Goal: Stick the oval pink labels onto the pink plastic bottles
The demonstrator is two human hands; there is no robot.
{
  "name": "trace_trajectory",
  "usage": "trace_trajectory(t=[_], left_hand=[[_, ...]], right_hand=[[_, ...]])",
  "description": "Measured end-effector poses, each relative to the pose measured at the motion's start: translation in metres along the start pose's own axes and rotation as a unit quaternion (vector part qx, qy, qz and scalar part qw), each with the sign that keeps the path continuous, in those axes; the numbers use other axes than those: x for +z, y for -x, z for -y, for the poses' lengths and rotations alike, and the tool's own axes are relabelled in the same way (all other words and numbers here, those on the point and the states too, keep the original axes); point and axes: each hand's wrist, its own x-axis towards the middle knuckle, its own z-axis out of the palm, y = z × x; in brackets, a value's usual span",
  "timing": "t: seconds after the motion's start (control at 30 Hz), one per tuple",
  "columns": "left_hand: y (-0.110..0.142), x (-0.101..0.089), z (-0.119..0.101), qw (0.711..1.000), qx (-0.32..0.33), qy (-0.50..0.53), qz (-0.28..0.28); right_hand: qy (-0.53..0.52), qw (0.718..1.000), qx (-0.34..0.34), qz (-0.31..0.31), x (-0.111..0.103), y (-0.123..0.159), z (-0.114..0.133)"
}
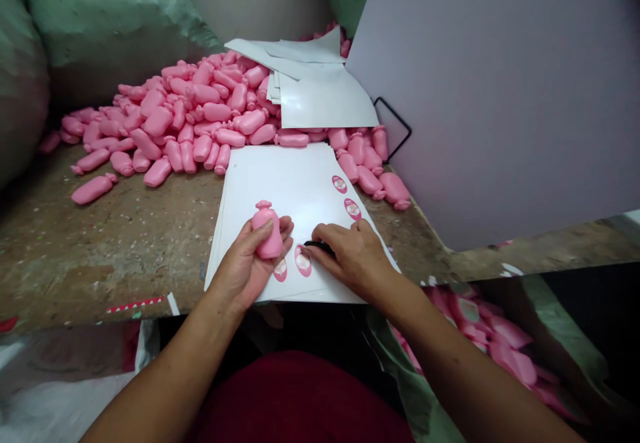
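My left hand (245, 263) is closed around a pink bottle (269, 235), held upright with the thumb across its front. Beneath both hands lies a stack of white sticker sheets (280, 176). My right hand (353, 253) grips a small black tool (320, 247), mostly covered by the fingers, so its kind is unclear. The tool's tip is at the upper edge of an oval pink sticker (303, 261). Another oval sticker (281, 271) is partly behind my left hand. Two more stickers, an upper one (339, 184) and a lower one (353, 209), sit along the sheet's right side.
A large heap of pink bottles (200, 106) spreads over the worn table (45, 229). Loose white sheets (325, 96) rest on the heap. A big pale panel (500, 96) stands at the right. Below the table edge, a green sack (417, 389) holds more pink bottles.
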Motion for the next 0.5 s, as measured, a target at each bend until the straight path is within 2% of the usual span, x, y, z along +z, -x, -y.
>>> trace_trajectory(t=[0.13, 0.23, 0.3, 0.4, 0.43, 0.5], left_hand=[[-0.001, 0.0, 0.001, 1.0, 0.001, -0.001, 0.003], [-0.003, -0.002, 0.001, 1.0, 0.0, -0.005, -0.007], [-0.004, -0.002, 0.001, 1.0, -0.001, -0.012, -0.01], [-0.002, -0.003, 0.001, 1.0, 0.006, -0.031, 0.001], [0.0, -0.003, 0.001, 0.999, 0.011, -0.046, 0.008], [0.007, -0.003, 0.003, 0.994, 0.034, -0.098, 0.021]], right_hand=[[-0.031, 0.998, -0.031, -0.045, 0.005, -0.001, 0.0], [-0.164, 0.986, 0.001, -0.041, -0.001, 0.005, 0.0], [-0.305, 0.949, 0.075, -0.032, -0.01, 0.01, 0.0], [-0.47, 0.863, 0.177, -0.053, -0.022, 0.013, 0.0], [-0.493, 0.846, 0.193, -0.057, -0.025, 0.013, 0.001], [-0.501, 0.84, 0.202, -0.046, -0.029, 0.011, 0.004]])
